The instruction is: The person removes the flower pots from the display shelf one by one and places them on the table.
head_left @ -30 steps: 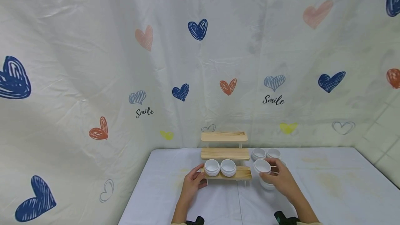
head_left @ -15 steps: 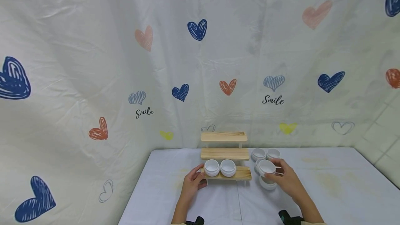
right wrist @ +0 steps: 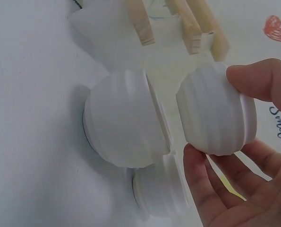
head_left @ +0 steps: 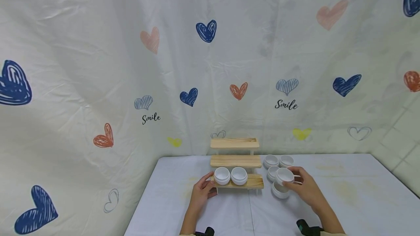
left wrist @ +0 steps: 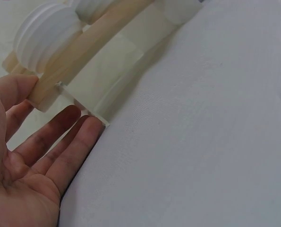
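With a black unit [head_left: 206, 231] worn at each wrist, both hands were held over the white-covered table [head_left: 236, 214]. By the left hand [head_left: 201, 194], the wooden stand [head_left: 257, 181] was pinched at the left end of its lowest board, between thumb and index finger; the other fingers were held lower, below board level. By the right hand [head_left: 305, 188], the held cup [head_left: 284, 175], white and ribbed, was pinched between thumb and fingertips, mouth up, right of the stand. Near cup [head_left: 280, 193] was rested on the table; in the right wrist view a gap was seen between it and the held one. Contact between near cup and middle cup [head_left: 272, 174] could not be told: both were partly covered by the held cup in the head view.

On the lowest board, left shelf cup [head_left: 222, 176] and right shelf cup [head_left: 239, 176] were set side by side, mouths up. Middle board [head_left: 236, 161] and top board [head_left: 234, 142] were stepped up behind. To their right, rear left cup [head_left: 271, 161] and rear right cup [head_left: 287, 161] were lined up on the table. Behind everything, a white curtain [head_left: 242, 57] was hung, printed with hearts and "Smile".
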Tool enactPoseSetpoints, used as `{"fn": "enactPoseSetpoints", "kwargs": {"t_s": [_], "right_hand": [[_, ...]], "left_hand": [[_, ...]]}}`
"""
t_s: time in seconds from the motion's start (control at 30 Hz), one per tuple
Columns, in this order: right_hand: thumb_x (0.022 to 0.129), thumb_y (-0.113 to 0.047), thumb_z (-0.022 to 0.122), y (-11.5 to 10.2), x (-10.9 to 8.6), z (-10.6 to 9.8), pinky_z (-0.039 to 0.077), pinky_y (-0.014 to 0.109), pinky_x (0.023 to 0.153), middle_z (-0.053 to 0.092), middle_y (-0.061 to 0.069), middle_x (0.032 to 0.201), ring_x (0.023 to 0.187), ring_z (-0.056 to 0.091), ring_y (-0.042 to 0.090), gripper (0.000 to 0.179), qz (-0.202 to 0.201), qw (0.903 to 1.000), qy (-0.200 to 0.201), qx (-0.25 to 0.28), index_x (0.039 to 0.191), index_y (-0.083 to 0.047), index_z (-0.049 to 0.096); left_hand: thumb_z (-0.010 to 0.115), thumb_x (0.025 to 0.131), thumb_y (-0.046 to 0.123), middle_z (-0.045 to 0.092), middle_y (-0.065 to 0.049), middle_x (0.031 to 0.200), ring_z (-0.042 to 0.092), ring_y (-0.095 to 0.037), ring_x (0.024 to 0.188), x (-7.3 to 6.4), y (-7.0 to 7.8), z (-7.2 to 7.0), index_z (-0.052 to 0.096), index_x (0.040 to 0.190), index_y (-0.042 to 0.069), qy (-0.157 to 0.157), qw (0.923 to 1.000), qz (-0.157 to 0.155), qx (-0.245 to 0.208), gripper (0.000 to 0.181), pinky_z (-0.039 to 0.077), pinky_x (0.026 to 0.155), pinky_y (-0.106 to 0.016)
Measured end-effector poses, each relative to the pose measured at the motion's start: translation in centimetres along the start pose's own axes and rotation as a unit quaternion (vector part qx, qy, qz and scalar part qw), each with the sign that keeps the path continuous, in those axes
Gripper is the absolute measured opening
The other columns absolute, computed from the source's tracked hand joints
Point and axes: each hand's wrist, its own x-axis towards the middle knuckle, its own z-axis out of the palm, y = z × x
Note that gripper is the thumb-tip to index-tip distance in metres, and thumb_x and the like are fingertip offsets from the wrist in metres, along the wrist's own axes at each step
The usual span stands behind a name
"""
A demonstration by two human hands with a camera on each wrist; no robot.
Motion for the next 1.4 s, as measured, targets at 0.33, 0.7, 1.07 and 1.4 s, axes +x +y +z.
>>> {"fn": "enactPoseSetpoints", "kwargs": {"t_s": [0.33, 0.7, 1.07, 1.4], "right_hand": [[0.090, -0.032, 0.079, 0.8, 0.1, -0.7, 0.052, 0.020, 0.081, 0.053, 0.027, 0.142, 0.122, 0.059, 0.036, 0.073, -0.005, 1.0000, 0.003, -0.006, 0.146, -0.002, 0.044], [0.089, -0.033, 0.081, 2.0, 0.0, -1.4, 0.052, 0.016, 0.082, 0.055, 0.025, 0.141, 0.122, 0.060, 0.037, 0.071, -0.013, 0.9999, 0.005, -0.010, 0.143, -0.002, 0.047], [0.089, -0.030, 0.081, 2.7, -0.3, -2.4, 0.054, 0.018, 0.080, 0.055, 0.026, 0.139, 0.106, 0.061, 0.011, 0.068, -0.025, 0.9996, -0.005, -0.013, 0.140, 0.000, 0.049], [0.089, -0.027, 0.081, 4.3, -0.3, -3.1, 0.054, 0.020, 0.079, 0.055, 0.026, 0.140, 0.100, 0.061, 0.003, 0.067, -0.026, 0.9995, -0.012, -0.013, 0.141, 0.000, 0.048]], "left_hand": [[0.062, 0.103, 0.018, 0.068, -0.004, 0.104, 0.070, -0.021, 0.101, -0.2, 0.2, 0.1, 0.051, 0.149, 0.005, -0.002, 1.0000, 0.002, -0.004, 0.049, 0.063, 0.089, -0.044], [0.062, 0.103, 0.018, 0.069, -0.003, 0.104, 0.071, -0.018, 0.099, -0.2, 0.2, 0.0, 0.052, 0.149, 0.006, 0.002, 1.0000, -0.004, -0.002, 0.049, 0.063, 0.089, -0.044], [0.062, 0.103, 0.020, 0.069, -0.003, 0.105, 0.071, -0.018, 0.100, -0.4, 0.4, 0.2, 0.051, 0.149, 0.007, 0.000, 1.0000, -0.003, -0.005, 0.050, 0.063, 0.090, -0.045], [0.063, 0.102, 0.020, 0.069, -0.001, 0.102, 0.070, -0.018, 0.099, -0.3, 0.3, 0.1, 0.051, 0.149, 0.006, 0.001, 1.0000, -0.003, -0.004, 0.050, 0.063, 0.089, -0.044]]}}
